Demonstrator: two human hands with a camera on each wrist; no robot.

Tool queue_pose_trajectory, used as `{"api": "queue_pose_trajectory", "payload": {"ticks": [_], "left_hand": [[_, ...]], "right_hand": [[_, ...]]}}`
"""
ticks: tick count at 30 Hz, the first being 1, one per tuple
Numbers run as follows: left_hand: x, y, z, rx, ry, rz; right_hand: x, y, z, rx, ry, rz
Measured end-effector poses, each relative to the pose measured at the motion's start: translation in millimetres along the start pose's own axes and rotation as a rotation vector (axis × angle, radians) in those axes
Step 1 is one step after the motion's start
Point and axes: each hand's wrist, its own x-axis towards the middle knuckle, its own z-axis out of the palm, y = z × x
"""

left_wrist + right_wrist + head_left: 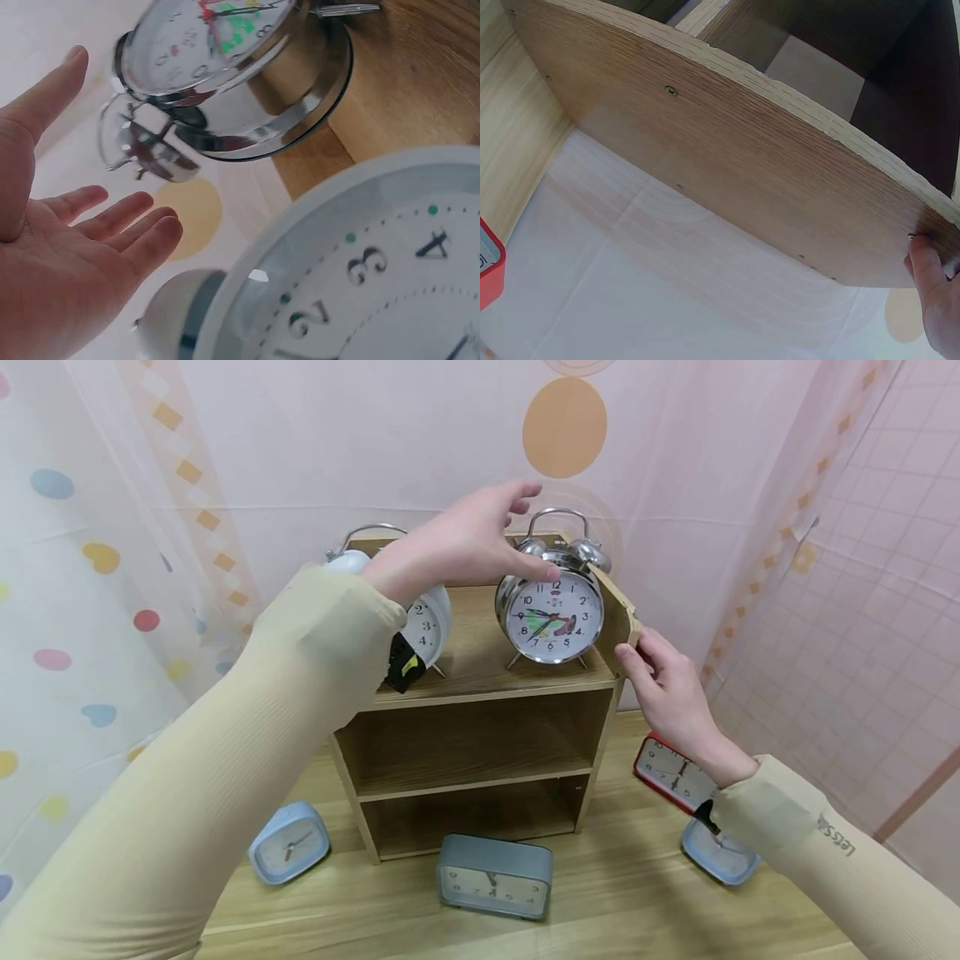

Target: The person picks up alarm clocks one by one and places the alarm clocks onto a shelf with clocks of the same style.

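Note:
My left hand [468, 535] reaches over the white round alarm clock [433, 625], fingers spread and palm bare in the left wrist view. Beside its bells and handle is a silver twin-bell alarm clock [555, 625], upright on the top of a wooden shelf [491, 695]. From the head, the thumb overlaps that clock's upper rim; the left wrist view shows a gap between hand [82, 262] and clock [300, 86]. My right hand [675, 697] pinches the front edge of the shelf's right side panel [705, 135], one finger against its outer face.
On the wooden table around the shelf stand a light blue clock [290, 843] at left, a grey-blue clock [495, 852] in front, and at right a red-framed clock [667, 768] with another blue clock [720, 850]. A patterned curtain [360, 435] hangs behind.

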Motion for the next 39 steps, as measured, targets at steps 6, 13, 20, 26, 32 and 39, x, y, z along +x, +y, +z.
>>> {"api": "queue_pose_trajectory", "payload": {"ticks": [6, 13, 20, 26, 32, 39], "left_hand": [[-14.2, 0.5, -8.5, 0.011, 0.047, 0.032], [-28.9, -7.2, -11.8, 0.08, 0.07, 0.105], [-42.2, -10.6, -8.9, 0.1, 0.076, 0.113], [-57.7, -10.4, -5.2, 0.095, 0.071, 0.184], [-70.7, -14.4, 0.2, 0.108, 0.069, 0.279], [-80.9, -20.6, 14.4, 0.114, 0.087, 0.401]], "right_hand": [[1.6, 0.2, -0.3, -0.006, 0.004, -0.001], [2.5, 1.6, -2.9, 0.001, -0.005, 0.009], [1.9, 3.4, -5.6, -0.007, -0.002, 0.01], [1.5, 4.9, -6.5, -0.008, 0.011, 0.006], [2.8, 6.2, -8.1, -0.022, 0.028, -0.002], [2.4, 7.6, -11.1, -0.021, 0.012, 0.006]]}}
